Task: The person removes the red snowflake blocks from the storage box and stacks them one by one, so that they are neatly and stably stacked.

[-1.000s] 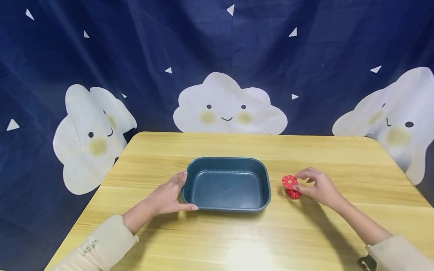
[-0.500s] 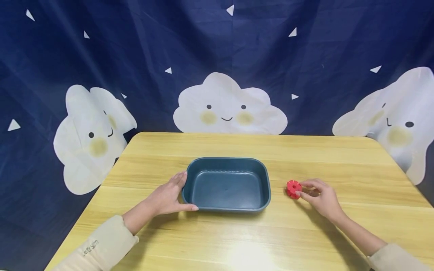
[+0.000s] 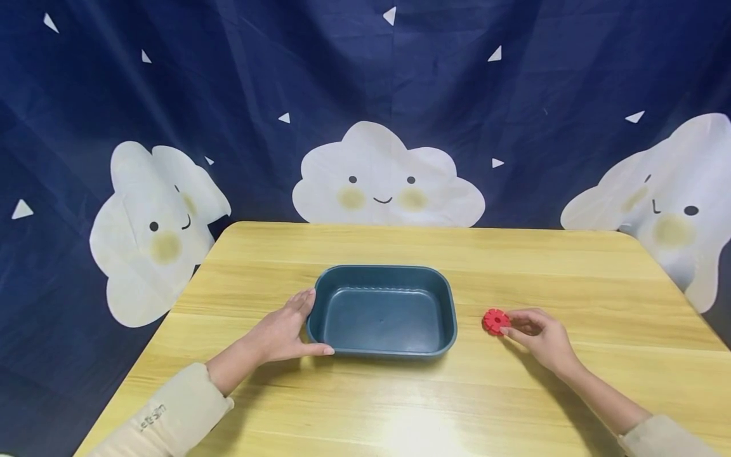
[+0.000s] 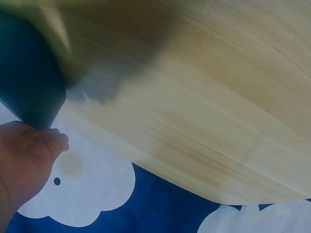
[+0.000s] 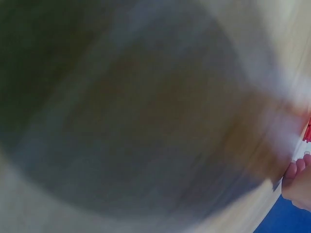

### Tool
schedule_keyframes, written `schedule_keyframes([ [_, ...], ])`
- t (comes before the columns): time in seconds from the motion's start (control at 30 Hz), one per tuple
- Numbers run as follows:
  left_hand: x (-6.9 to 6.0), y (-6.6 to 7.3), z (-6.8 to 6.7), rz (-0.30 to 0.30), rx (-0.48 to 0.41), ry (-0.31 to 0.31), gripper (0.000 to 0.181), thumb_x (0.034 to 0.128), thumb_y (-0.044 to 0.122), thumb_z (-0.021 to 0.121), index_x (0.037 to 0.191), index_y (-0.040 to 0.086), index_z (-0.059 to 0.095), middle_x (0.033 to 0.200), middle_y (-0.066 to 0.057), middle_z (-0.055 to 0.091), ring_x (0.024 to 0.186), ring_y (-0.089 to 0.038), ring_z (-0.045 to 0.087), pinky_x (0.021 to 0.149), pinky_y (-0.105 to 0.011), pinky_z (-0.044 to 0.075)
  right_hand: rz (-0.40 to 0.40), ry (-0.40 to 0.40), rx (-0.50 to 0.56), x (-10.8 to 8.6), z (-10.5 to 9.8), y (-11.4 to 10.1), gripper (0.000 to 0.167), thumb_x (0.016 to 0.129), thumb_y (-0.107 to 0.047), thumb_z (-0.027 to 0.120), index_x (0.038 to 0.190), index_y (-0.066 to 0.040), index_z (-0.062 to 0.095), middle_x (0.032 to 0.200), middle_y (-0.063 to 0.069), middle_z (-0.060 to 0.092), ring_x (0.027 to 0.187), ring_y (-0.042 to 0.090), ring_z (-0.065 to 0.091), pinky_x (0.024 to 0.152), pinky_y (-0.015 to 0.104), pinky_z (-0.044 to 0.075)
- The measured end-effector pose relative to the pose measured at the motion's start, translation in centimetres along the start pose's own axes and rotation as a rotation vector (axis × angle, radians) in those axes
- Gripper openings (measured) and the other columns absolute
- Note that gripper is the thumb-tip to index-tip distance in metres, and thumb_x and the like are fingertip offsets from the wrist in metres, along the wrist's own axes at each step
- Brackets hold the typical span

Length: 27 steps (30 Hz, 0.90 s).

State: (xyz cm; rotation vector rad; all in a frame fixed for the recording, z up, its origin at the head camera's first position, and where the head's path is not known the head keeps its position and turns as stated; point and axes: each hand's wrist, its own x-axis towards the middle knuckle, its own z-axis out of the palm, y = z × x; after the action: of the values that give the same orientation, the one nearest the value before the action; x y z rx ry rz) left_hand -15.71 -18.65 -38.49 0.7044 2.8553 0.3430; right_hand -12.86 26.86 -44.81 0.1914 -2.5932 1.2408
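Note:
A dark teal plastic basin (image 3: 379, 320) with rounded corners stands mid-table, with nothing inside. My left hand (image 3: 282, 330) spreads round its left front corner, fingers against the left side and thumb along the front rim. In the left wrist view, the left hand (image 4: 29, 162) touches the basin (image 4: 29, 68). To the basin's right, my right hand (image 3: 541, 336) pinches a red notched disc (image 3: 495, 322) between thumb and fingers, low over the table. Another red disc lies beneath it, mostly hidden. The right wrist view is largely blurred; the right hand (image 5: 299, 182) and red discs (image 5: 308, 132) show at its edge.
The light wooden table (image 3: 388, 393) has rounded far corners. Behind it hangs a dark blue curtain (image 3: 342, 63) printed with white clouds and small triangles.
My right hand has lowered the red disc and shifted it slightly right, onto the other red disc. The left hand and the basin have stayed still.

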Motion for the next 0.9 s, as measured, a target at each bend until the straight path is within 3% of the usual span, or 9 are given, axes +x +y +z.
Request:
schedule_keyframes([
  [0.5, -0.22, -0.23, 0.0, 0.0, 0.008, 0.013, 0.115, 0.0697, 0.07, 0.062, 0.144, -0.008, 0.022, 0.149, -0.025, 0.026, 0.137, -0.039, 0.03, 0.104, -0.051, 0.035, 0.015, -0.043, -0.044, 0.42, 0.2, 0.08, 0.026, 0.074, -0.003, 0.075, 0.098, 0.004, 0.068, 0.092, 0.017, 0.064, 0.077, -0.011, 0.052, 0.065, 0.009, 0.048],
  [0.9, -0.45, -0.56, 0.87, 0.026, 0.001, 0.079, 0.11, 0.0732, 0.066, 0.061, 0.145, -0.007, 0.02, 0.151, -0.024, 0.022, 0.139, -0.038, 0.026, 0.104, -0.051, 0.035, 0.048, -0.075, -0.03, 0.53, 0.11, 0.27, 0.032, 0.076, -0.006, 0.075, 0.103, 0.006, 0.066, 0.098, 0.02, 0.064, 0.079, -0.013, 0.052, 0.067, 0.009, 0.048],
])
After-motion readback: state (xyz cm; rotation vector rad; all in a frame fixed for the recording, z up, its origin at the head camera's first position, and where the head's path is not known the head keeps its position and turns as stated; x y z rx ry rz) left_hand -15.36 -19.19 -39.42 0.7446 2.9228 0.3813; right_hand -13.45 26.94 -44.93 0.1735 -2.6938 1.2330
